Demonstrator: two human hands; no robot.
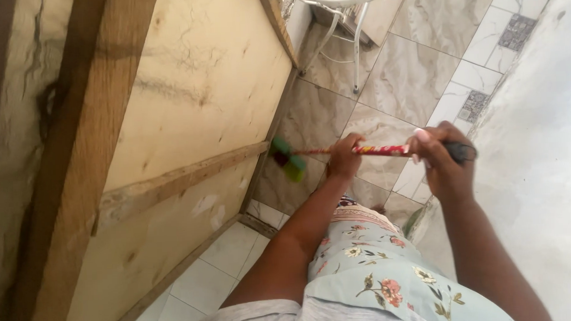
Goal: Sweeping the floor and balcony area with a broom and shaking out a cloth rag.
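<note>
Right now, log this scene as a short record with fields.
left hand: gripping the broom handle lower down, nearer the head
right hand: gripping the handle's dark top end
broom head: green, on the floor by the wooden door
floor: marbled tiles
behind: white metal stand
</note>
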